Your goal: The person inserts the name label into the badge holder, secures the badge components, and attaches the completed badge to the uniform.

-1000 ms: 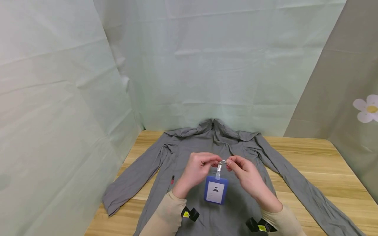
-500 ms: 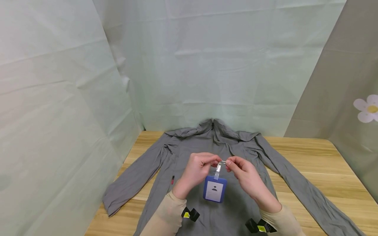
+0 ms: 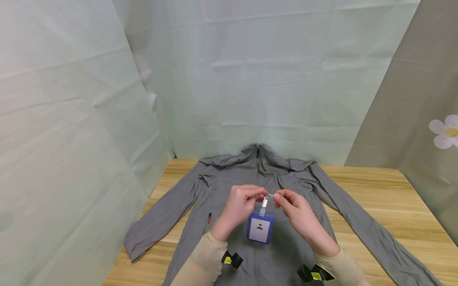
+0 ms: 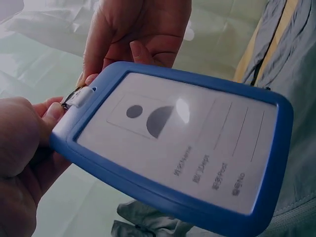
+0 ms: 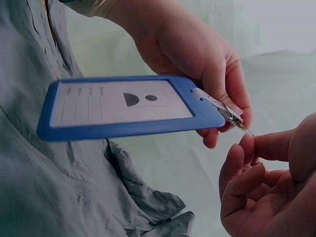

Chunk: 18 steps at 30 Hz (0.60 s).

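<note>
A blue-framed ID badge holder hangs by a clear strap and metal clip above a grey jacket. My left hand pinches the badge's metal clip at its upper end. From the other side, my right hand pinches a thin wire pin joined to that clip. In the left wrist view the badge shows a white card with a figure icon and printed lines. Fingertips partly cover the clip and pin, so their exact joint is hidden.
Spread flat, the jacket covers much of the wooden table, its sleeves reaching out to both sides. A small red-and-black tag is on its left front. Pale cloth walls stand behind and at the sides.
The badge has swung slightly left and up beneath the clip. Both hands keep their hold, nearly still, and the wire by the right fingertips looks straighter.
</note>
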{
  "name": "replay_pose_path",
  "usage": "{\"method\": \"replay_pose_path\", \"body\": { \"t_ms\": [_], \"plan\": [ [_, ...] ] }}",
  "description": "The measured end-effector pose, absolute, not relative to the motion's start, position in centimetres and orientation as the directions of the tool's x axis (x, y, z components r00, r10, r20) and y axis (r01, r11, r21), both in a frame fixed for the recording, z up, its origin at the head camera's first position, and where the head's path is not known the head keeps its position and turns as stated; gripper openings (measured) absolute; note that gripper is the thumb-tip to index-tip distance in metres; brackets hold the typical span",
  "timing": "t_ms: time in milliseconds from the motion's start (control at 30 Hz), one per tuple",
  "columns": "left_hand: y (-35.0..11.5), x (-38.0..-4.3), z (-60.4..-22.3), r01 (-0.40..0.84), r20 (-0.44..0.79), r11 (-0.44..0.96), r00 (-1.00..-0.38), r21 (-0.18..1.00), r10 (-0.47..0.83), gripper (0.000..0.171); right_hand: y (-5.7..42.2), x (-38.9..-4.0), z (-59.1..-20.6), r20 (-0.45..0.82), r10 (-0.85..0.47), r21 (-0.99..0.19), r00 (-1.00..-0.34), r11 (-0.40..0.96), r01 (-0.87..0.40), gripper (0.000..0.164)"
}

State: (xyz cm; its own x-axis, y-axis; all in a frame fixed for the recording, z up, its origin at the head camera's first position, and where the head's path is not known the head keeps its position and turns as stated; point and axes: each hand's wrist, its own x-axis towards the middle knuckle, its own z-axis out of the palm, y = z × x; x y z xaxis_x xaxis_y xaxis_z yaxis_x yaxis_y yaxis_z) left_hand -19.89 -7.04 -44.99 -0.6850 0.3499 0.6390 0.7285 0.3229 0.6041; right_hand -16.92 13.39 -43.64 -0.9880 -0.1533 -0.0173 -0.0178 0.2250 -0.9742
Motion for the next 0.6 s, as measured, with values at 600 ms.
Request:
{"method": "replay_pose_path", "body": {
  "t_ms": [600],
  "plan": [
    [-6.46, -20.07, -46.01, 0.735, 0.672, 0.402, -0.671, 0.547, 0.312, 0.036, 12.99, -17.29, -44.43, -0.034, -0.103, -0.974, -0.994, 0.225, 0.01, 0.024]
  ]
}}
